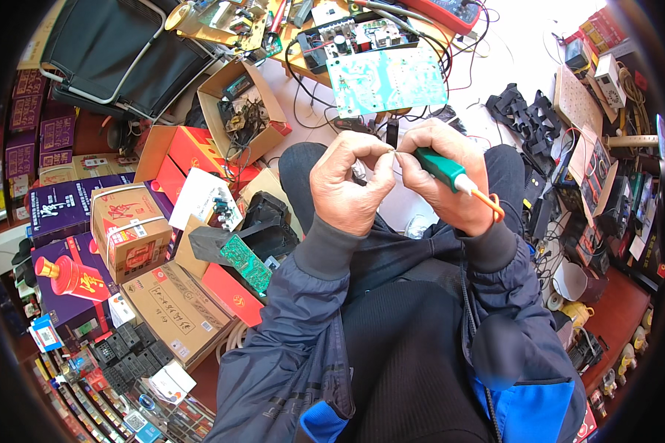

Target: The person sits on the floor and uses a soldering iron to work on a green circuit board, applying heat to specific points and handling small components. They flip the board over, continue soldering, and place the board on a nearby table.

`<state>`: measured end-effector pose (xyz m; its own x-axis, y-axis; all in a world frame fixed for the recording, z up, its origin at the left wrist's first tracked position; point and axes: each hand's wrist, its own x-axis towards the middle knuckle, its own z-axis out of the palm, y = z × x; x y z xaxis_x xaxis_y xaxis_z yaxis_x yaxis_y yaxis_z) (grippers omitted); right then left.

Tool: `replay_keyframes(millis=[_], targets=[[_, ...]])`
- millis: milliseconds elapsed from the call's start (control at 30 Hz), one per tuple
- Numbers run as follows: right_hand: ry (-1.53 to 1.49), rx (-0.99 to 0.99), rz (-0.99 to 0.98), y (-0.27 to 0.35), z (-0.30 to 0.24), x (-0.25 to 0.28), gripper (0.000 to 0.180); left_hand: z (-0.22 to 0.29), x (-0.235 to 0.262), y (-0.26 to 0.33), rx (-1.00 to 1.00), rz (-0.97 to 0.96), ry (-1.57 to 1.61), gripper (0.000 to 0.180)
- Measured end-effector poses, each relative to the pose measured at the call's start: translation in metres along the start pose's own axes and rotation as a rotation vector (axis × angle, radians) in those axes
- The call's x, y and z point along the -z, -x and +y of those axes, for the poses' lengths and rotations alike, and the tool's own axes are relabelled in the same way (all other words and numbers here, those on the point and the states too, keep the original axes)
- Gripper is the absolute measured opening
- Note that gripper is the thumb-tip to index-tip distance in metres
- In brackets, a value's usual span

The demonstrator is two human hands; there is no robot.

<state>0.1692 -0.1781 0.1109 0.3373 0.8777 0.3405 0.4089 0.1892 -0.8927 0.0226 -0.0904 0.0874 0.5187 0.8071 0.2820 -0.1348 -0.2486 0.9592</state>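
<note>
My left hand [351, 177] is closed in a pinch, thumb and forefinger together. My right hand [447, 166] meets it fingertip to fingertip, also pinching; whatever lies between them is too small to make out. Tucked in the right hand is a green tool handle [440, 168] with a white collar and an orange cord; its working end is not visible. Just beyond both hands, a pale green circuit board [388, 83] leans out over the edge of a workbench. Behind that board sits an open black device housing [347, 37] with electronic parts.
A red meter [447, 11] with dark leads lies at the back. To the left stand an open carton of scrap parts [277, 122], a brown carton [133, 229] and a green board [247, 262]. Black straps [524, 111] lie at right. Loose cables cross the floor.
</note>
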Motion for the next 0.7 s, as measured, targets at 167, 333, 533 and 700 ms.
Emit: replay_keyframes(millis=[167,333,533,700], targets=[[-0.063,-0.064,0.043,0.0026,0.0024,-0.0041,0.011,0.0023,-0.0004,0.0016,0.312,0.041,0.266,0.013],[-0.121,-0.175,0.057,0.0047,0.0074,-0.0050,0.012,-0.0017,0.0065,-0.0031,0.502,0.028,0.563,0.013],[-0.110,-0.137,0.038,0.0044,0.0100,-0.0053,0.010,-0.0067,0.0069,-0.0024,0.554,-0.011,0.586,0.014],[-0.026,-0.097,0.002,0.0027,0.0085,-0.0026,0.008,-0.0045,0.0059,-0.0027,0.559,-0.019,0.509,0.015]])
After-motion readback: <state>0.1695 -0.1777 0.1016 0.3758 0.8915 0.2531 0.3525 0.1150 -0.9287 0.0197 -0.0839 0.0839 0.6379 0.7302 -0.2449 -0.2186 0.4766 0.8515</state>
